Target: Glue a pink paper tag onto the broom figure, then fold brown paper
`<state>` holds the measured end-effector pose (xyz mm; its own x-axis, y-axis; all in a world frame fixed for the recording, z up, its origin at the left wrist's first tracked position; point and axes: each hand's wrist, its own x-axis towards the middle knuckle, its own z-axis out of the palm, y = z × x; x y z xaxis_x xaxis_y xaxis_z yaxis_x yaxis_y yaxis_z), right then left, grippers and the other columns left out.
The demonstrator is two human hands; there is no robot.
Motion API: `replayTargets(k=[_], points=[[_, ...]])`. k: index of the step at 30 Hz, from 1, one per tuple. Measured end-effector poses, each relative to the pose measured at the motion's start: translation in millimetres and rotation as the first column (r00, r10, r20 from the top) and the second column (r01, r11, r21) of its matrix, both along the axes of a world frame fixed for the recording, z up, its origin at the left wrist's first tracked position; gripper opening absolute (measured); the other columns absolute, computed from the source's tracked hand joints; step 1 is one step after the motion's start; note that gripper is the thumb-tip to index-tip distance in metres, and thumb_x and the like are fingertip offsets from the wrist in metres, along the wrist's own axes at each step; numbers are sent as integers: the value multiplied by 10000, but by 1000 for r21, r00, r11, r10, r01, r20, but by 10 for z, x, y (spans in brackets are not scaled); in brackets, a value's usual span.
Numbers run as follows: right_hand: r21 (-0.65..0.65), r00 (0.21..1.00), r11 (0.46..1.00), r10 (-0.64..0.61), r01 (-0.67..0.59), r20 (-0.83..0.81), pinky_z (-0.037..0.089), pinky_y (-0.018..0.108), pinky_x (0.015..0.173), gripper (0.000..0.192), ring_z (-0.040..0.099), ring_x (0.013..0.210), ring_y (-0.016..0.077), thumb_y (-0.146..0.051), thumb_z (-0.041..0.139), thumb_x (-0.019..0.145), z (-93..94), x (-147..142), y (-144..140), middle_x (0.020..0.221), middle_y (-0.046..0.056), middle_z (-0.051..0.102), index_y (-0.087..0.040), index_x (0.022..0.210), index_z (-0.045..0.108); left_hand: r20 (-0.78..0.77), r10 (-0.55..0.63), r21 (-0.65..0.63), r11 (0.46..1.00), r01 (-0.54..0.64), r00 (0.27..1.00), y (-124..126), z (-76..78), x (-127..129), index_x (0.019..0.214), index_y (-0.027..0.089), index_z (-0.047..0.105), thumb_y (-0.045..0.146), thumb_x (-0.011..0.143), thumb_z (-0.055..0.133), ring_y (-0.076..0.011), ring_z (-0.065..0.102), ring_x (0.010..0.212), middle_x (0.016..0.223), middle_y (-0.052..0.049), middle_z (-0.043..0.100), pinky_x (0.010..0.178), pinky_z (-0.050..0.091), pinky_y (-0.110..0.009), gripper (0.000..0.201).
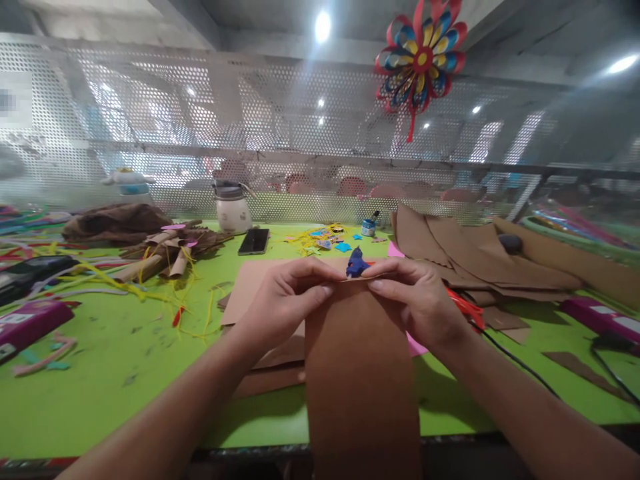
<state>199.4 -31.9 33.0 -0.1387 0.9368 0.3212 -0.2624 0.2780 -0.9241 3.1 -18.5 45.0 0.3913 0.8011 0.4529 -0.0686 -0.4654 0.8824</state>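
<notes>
Okay, both hands on the brown strip (363, 380), right of the phone (254, 241) and nearer the wearer.
Left hand (283, 293) pinches its far edge between thumb and fingers; right hand (425, 300) matches. Tip, my judgement: equal pressure on both pinches, edge level, small adjustments, else the strip may skew or crease. Small blue item (356, 263) also sits right of the phone; can't tell what it is.

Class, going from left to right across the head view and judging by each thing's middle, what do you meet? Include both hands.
Dark brown cloth, lidded jar, left hand, brown cardboard strip, right hand, purple object at the right edge.
</notes>
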Motion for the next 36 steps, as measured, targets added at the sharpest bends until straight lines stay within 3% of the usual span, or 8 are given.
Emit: replayTargets(k=[6, 9, 16, 21, 24, 36], points=[[44, 999, 998, -50, 50, -2, 487, 314, 725, 112, 606, 717, 142, -169, 721, 642, 21, 32, 15, 728, 3, 682, -243, 726, 721, -35, 65, 82, 995, -62, 997, -54, 56, 6, 807, 159, 673, 208, 738, 653, -155, 614, 786, 840, -43, 678, 729, 491, -262, 87], [68, 999, 997, -34, 33, 11, 482, 306, 726, 107, 605, 727, 142, -164, 715, 652, 2, 48, 32, 730, 2, 675, -238, 730, 721, -78, 53, 56, 997, -48, 996, -28, 61, -26, 809, 160, 678, 210, 731, 656, -146, 597, 753, 816, -35, 671, 685, 470, -241, 95], [225, 966, 974, -89, 34, 241, 475, 305, 689, 59, 598, 742, 158, -187, 670, 712, -9, 12, 6, 754, 28, 673, -211, 746, 713, -48, -89, -246, 966, 75, 995, 53, 61, -61, 856, 133, 704, 401, 855, 474, -209, 589, 854, 875, -89, 682, 754, 439, -298, 353], [302, 940, 953, -84, -20, 330, 474, 300, 701, 84, 594, 771, 159, -176, 636, 746, 5, 4, -27, 781, 33, 665, -208, 791, 700, -200, -324, -366, 900, 237, 925, 28, 114, -95, 823, 144, 710, 355, 798, 587, -181, 571, 794, 815, -62, 681, 694, 440, -274, 245], [305, 938, 952, -73, -36, 339, 475, 295, 708, 86, 592, 773, 153, -168, 624, 754, 9, 11, -30, 783, 29, 658, -209, 789, 692, -233, -368, -358, 893, 272, 900, 20, 126, -118, 789, 157, 706, 350, 813, 569, -156, 558, 764, 808, -44, 673, 672, 439, -254, 238], [214, 957, 976, -24, -40, 288, 471, 335, 778, 99, 594, 824, 175, -181, 635, 723, -4, 46, 8, 818, 34, 672, -210, 785, 707, -329, -295, -255, 942, 217, 897, -34, 170, -85, 721, 158, 642, 362, 839, 515, -122, 500, 684, 734, -12, 600, 572, 397, -194, 267]])
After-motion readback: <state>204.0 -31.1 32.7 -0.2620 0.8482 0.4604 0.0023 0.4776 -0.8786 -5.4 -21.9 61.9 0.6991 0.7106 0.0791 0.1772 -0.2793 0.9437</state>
